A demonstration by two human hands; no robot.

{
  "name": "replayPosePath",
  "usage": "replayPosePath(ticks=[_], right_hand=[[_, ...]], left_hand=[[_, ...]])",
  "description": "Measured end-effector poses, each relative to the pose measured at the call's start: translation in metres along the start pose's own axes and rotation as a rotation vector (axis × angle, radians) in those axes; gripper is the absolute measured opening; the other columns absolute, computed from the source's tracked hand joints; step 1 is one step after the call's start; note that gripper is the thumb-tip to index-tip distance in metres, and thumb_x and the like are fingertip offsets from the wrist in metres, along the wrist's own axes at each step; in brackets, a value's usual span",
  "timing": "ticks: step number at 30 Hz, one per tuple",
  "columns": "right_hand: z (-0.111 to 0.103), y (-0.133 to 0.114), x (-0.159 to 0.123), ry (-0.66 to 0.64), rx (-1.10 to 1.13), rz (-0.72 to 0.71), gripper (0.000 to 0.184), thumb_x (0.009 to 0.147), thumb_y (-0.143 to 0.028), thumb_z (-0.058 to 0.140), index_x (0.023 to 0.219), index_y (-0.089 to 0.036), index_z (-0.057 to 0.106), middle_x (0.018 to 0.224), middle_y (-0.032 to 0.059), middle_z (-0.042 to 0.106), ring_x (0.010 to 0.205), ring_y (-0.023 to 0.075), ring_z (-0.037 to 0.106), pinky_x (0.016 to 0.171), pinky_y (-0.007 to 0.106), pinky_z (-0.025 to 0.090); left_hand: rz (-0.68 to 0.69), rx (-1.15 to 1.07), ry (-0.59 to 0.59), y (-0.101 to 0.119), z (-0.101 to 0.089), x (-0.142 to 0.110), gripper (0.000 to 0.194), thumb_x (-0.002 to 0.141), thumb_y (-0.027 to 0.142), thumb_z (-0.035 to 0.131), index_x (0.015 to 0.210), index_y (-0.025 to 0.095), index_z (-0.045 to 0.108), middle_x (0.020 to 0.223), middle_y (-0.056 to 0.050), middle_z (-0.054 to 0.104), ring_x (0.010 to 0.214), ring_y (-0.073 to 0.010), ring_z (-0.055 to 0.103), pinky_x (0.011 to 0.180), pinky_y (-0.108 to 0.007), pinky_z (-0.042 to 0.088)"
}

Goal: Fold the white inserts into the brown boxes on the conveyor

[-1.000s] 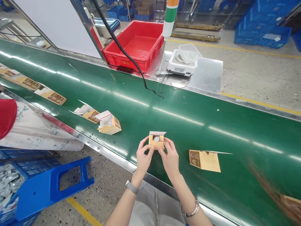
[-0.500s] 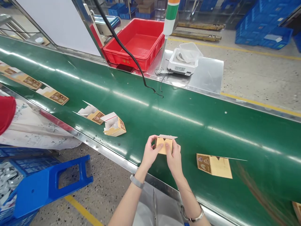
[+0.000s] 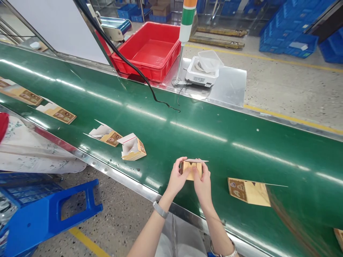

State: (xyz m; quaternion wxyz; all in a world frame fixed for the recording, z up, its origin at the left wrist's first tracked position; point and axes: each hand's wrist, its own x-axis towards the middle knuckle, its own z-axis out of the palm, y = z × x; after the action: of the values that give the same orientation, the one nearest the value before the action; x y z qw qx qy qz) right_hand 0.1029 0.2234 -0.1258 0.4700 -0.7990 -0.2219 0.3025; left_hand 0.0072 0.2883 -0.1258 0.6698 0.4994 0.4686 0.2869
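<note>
A small tan cardboard box (image 3: 192, 175) is gripped between my two hands above the green belt, its pale top flap sticking out at the far side. My left hand (image 3: 178, 176) wraps its left side and my right hand (image 3: 203, 180) its right side. Both thumbs press on the front panel, close together. To the right lies another box (image 3: 249, 192), brown and tan, with a flap pointing right. Left of my hands sits an open box (image 3: 133, 148) showing its white inside, nearly touching a second open box (image 3: 105, 135).
The green conveyor belt (image 3: 203, 142) runs across the view, with more boxes (image 3: 57, 112) at far left. Beyond it stand a red bin (image 3: 150, 50), a signal light pole (image 3: 182, 53) and a white scale (image 3: 202, 73). A black cable (image 3: 142, 76) hangs over the belt. A blue stool (image 3: 53, 214) is lower left.
The camera view has shifted slightly. Both hands stay on the box with thumbs on its front panel, and the boxes at either side have moved a little rightward in view.
</note>
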Motion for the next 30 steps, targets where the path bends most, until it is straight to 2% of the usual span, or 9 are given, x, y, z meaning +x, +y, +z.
replayPosePath(ticks=[2, 5, 6, 8, 11, 15, 17, 24, 30], right_hand=[[-0.011, 0.0, -0.013, 0.12, -0.038, -0.059, 0.055, 0.091, -0.056, 0.054, 0.139, -0.028, 0.051, 0.134, 0.0134, 0.058, 0.12, 0.0355, 0.055, 0.096, 0.056, 0.05], [-0.019, -0.009, -0.04, 0.306, -0.058, -0.318, 0.039, 0.095, -0.045, 0.056, 0.132, -0.035, 0.055, 0.133, 0.0111, 0.058, 0.123, 0.0359, 0.055, 0.101, 0.06, 0.047], [-0.015, -0.013, -0.047, 0.274, -0.035, -0.408, 0.03, 0.096, -0.039, 0.055, 0.126, -0.036, 0.058, 0.127, 0.0094, 0.062, 0.12, 0.0346, 0.059, 0.101, 0.06, 0.047], [0.005, -0.024, -0.052, 0.045, 0.029, -0.519, 0.025, 0.097, -0.03, 0.053, 0.119, -0.037, 0.062, 0.116, 0.0065, 0.068, 0.113, 0.0312, 0.065, 0.098, 0.055, 0.053], [0.06, -0.039, -0.037, -0.328, 0.106, -0.524, 0.045, 0.094, -0.027, 0.055, 0.14, -0.03, 0.053, 0.138, 0.0089, 0.062, 0.127, 0.0295, 0.061, 0.101, 0.05, 0.055], [0.115, -0.047, -0.014, -0.525, 0.175, -0.461, 0.074, 0.09, -0.032, 0.063, 0.157, -0.025, 0.032, 0.16, 0.0101, 0.042, 0.144, 0.0286, 0.046, 0.117, 0.051, 0.044], [0.114, -0.042, -0.015, -0.498, 0.174, -0.458, 0.07, 0.093, -0.035, 0.06, 0.157, -0.026, 0.033, 0.159, 0.0096, 0.044, 0.143, 0.0278, 0.047, 0.115, 0.049, 0.046], [0.05, -0.004, -0.043, -0.262, -0.043, -0.467, 0.042, 0.099, -0.04, 0.053, 0.14, -0.031, 0.057, 0.145, 0.0096, 0.055, 0.133, 0.0271, 0.055, 0.11, 0.051, 0.048], [0.07, -0.021, -0.025, -0.166, 0.067, -0.369, 0.032, 0.094, -0.049, 0.056, 0.093, -0.02, 0.071, 0.139, 0.0139, 0.055, 0.131, 0.0283, 0.055, 0.111, 0.051, 0.043]], left_hand=[[0.119, 0.055, 0.082, 0.003, -0.016, -0.018, 0.041, 0.09, 0.032, 0.066, 0.13, 0.026, 0.056, 0.137, -0.01, 0.058, 0.128, -0.025, 0.056, 0.102, -0.038, 0.049], [0.411, 0.249, 0.528, 0.002, -0.065, -0.047, 0.025, 0.091, 0.031, 0.066, 0.115, 0.024, 0.062, 0.118, -0.007, 0.063, 0.107, -0.0193, 0.062, 0.096, -0.035, 0.05], [0.487, 0.294, 0.708, 0.001, -0.084, -0.054, 0.024, 0.089, 0.031, 0.069, 0.111, 0.024, 0.061, 0.113, -0.005, 0.061, 0.1, -0.0175, 0.062, 0.093, -0.033, 0.051], [0.463, 0.327, 0.835, -0.004, -0.118, -0.058, 0.036, 0.086, 0.035, 0.073, 0.118, 0.024, 0.057, 0.12, -0.006, 0.058, 0.103, -0.0175, 0.061, 0.094, -0.033, 0.051], [0.327, 0.244, 0.664, -0.011, -0.142, -0.044, 0.056, 0.09, 0.044, 0.068, 0.139, 0.027, 0.045, 0.144, -0.011, 0.049, 0.131, -0.024, 0.053, 0.109, -0.04, 0.046], [0.349, 0.173, 0.506, -0.015, -0.128, -0.02, 0.052, 0.097, 0.05, 0.056, 0.144, 0.029, 0.046, 0.155, -0.011, 0.044, 0.146, -0.0273, 0.043, 0.116, -0.042, 0.042], [0.37, 0.186, 0.496, -0.017, -0.114, -0.016, 0.048, 0.098, 0.05, 0.052, 0.142, 0.029, 0.05, 0.155, -0.01, 0.045, 0.145, -0.0272, 0.044, 0.115, -0.043, 0.042], [0.426, 0.363, 0.351, -0.016, -0.083, -0.022, 0.029, 0.098, 0.046, 0.052, 0.115, 0.029, 0.07, 0.141, -0.008, 0.057, 0.132, -0.0262, 0.05, 0.113, -0.047, 0.041], [0.323, 0.281, 0.428, -0.006, -0.081, -0.009, 0.027, 0.095, 0.044, 0.058, 0.088, 0.021, 0.07, 0.116, -0.009, 0.062, 0.114, -0.0247, 0.058, 0.105, -0.042, 0.045]])
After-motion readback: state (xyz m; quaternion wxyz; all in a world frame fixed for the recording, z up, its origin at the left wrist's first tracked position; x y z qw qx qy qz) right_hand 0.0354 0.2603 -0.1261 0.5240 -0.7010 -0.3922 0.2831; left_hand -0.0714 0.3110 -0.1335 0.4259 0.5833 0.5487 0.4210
